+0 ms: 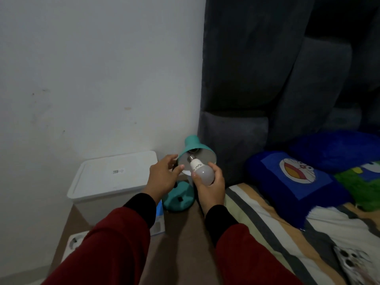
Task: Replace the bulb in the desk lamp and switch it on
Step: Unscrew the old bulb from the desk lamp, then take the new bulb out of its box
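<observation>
A teal desk lamp stands on the floor between a white bin and the bed, its shade tilted toward me and its round base below. My right hand grips a white bulb with handwriting on its neck. The bulb's metal screw end points up into the shade, just below the socket. My left hand has its thumb on the shade's left rim, its fingers spread. The lamp is unlit.
A white lidded bin stands left of the lamp against the wall. A light blue box lies on the floor under my left wrist. The bed with a blue cartoon pillow, a phone and a dark padded headboard fills the right.
</observation>
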`<state>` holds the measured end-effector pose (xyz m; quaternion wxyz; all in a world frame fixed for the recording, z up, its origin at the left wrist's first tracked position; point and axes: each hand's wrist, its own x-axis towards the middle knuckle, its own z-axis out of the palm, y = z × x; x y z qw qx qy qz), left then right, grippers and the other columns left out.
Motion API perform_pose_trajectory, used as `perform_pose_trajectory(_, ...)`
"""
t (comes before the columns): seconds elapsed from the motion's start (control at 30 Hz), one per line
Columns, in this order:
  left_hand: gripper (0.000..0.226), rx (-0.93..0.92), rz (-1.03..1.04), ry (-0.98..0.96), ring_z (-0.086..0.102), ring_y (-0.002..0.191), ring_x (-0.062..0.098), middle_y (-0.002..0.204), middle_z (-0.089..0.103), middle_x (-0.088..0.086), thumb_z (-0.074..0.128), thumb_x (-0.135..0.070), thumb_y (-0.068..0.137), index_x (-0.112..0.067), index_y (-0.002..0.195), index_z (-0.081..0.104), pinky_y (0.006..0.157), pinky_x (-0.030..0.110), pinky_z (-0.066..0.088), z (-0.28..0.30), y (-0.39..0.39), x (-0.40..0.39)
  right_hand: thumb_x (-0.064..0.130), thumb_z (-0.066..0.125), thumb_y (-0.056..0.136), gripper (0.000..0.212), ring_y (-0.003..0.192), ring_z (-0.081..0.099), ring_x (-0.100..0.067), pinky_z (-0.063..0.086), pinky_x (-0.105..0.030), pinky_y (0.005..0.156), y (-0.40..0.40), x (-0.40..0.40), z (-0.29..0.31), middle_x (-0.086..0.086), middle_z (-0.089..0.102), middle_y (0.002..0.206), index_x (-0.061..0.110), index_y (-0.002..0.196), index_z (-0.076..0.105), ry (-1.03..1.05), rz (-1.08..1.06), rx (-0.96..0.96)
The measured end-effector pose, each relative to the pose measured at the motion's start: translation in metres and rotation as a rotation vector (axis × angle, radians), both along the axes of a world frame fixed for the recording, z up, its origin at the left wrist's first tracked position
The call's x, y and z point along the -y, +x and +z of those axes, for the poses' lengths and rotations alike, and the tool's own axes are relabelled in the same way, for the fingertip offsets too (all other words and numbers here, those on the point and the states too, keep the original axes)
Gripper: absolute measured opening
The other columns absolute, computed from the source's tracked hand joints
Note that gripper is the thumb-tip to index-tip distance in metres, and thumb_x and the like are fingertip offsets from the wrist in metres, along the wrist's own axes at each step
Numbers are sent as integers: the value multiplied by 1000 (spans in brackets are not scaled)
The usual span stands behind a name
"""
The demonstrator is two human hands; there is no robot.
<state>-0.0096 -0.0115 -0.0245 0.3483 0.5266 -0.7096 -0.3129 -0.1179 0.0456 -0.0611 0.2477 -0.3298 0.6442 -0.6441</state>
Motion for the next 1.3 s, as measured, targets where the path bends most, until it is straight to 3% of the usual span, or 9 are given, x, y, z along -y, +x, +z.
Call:
perform_pose_trajectory(0.17,37,329,0,-60,57,117,24,125,64,11,61,-23,89,-12,124,59,100,29,41,-23,24,-17,10,74,71,51,97,49,-15,41,-25,77,-4,-30,-7,-9,49,122,19,118,54,128,108,-166)
perform_pose_trajectory(0.4,41,567,17,23,55,117,29,128,56,11,58,-27,89,-15,128,54,97,36,46,-65,61,-36,11,68,78,49,107,45,-14,40,-25,87,-11,-49,-30,-6,44,129,20,122,49,384,412,-494)
perform_pose_trajectory(0.5,43,563,52,45,54,118,29,130,54,11,60,-27,88,-14,129,53,98,36,46,-79,73,-39,18,72,76,50,114,50,-22,43,-28,89,-11,-48,-45,-3,45,125,20,121,50,480,529,-581)
perform_pose_trajectory(0.63,42,504,79,68,52,117,29,129,52,12,62,-25,88,-11,126,54,99,36,45,-96,82,-41,9,72,74,59,110,50,-18,49,-32,96,-8,-41,-66,1,46,123,23,126,49,582,666,-557)
perform_pose_trajectory(0.77,41,403,110,48,51,118,25,130,50,9,61,-23,90,-11,127,53,100,34,46,-109,86,-40,12,76,70,74,122,50,-22,43,-24,92,-5,-30,-85,-6,47,139,26,136,44,687,787,-568)
perform_pose_trajectory(0.87,36,331,117,30,51,119,23,129,49,8,59,-17,91,-10,126,55,101,29,46,-117,88,-38,11,76,71,75,116,49,-15,39,-17,87,-3,-22,-92,-6,47,140,24,137,42,696,842,-566)
perform_pose_trajectory(1.03,31,248,150,7,49,122,22,128,50,8,59,-12,91,-9,122,59,103,28,44,-124,91,-36,14,77,70,75,118,49,-15,38,-17,91,2,-13,-102,-5,50,138,24,137,43,700,886,-588)
perform_pose_trajectory(1.2,29,164,182,7,53,116,19,123,55,8,62,-16,88,-8,116,64,88,13,39,-129,93,-33,14,76,71,76,123,47,-15,36,-16,93,9,-9,-112,-4,48,140,20,139,41,690,917,-622)
perform_pose_trajectory(1.3,30,124,198,13,56,109,19,121,56,10,66,-15,86,-9,115,64,85,14,39,-132,94,-29,15,79,68,85,129,44,-17,37,-20,100,12,-7,-114,-3,43,144,22,141,36,702,946,-611)
